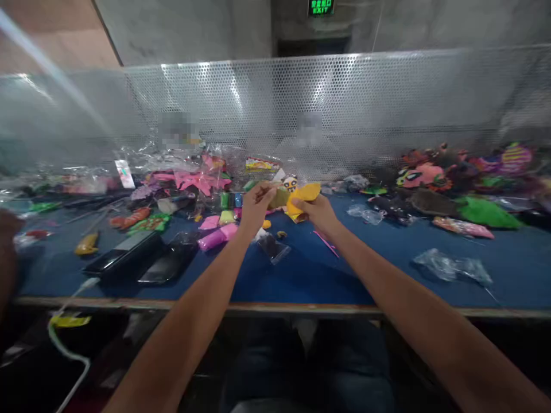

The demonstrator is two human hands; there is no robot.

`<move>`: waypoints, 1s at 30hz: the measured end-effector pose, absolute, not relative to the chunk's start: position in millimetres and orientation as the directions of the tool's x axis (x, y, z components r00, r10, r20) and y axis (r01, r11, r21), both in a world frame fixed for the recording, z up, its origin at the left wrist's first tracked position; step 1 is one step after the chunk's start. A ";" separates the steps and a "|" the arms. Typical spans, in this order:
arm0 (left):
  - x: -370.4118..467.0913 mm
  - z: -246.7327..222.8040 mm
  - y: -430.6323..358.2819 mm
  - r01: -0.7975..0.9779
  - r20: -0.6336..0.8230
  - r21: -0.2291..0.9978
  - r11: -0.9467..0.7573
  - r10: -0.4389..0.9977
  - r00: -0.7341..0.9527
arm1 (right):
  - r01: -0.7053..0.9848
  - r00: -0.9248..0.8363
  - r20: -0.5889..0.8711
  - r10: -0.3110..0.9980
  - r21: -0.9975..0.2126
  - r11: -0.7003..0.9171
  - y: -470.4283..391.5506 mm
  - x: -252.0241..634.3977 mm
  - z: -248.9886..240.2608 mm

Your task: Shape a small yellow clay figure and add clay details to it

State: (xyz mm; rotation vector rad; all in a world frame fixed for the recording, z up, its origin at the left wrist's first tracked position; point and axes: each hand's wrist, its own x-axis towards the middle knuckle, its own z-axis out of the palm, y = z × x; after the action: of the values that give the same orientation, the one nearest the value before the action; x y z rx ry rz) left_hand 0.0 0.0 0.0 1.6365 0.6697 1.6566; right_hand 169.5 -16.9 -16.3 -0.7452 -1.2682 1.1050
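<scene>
My right hand [318, 212] is closed on a bright yellow, soft-looking piece [307, 193], whose kind I cannot make out. Across from it, the fingers of my left hand [257, 202] pinch a dull olive-yellow piece [280, 198] that touches or overlaps the yellow one; whether they are joined I cannot tell. Just behind stands a panda-faced item [290, 183]. Below my hands lie a small clear packet with dark contents [274, 248] and a thin pink stick [326, 243]. Purple and pink packets [215, 237] are left of my left wrist.
The blue tabletop [310, 281] ends at a near edge. On the left are a black device [124, 252] with a white cable and a dark pouch [170, 261]. Crumpled clear plastic [450, 265] lies right. A perforated metal screen [258, 103] stands behind. Another person's blurred hand [8, 229] shows far left.
</scene>
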 end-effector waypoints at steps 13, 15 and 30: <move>0.9 2.8 -10.3 0.004 0.625 0.779 -0.627 0.777 0.072 | -0.253 -0.075 0.356 0.932 -0.911 0.327 -27.0 171.0 -9.6; 0.7 2.9 -11.1 0.022 0.632 0.773 -0.634 0.772 0.068 | -0.264 -0.077 0.352 0.933 -0.910 0.321 -27.4 170.9 -9.2; -14.0 10.9 -4.2 0.057 0.668 0.738 -0.672 0.740 0.080 | -0.238 -0.091 0.350 0.932 -0.917 0.321 -25.2 171.8 -10.1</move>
State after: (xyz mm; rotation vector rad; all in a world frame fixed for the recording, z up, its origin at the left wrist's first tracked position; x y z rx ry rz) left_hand -14.0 -4.2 10.9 1.8230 0.7860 1.6403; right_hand 171.8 -25.2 -10.1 -0.7303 -1.2815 1.1392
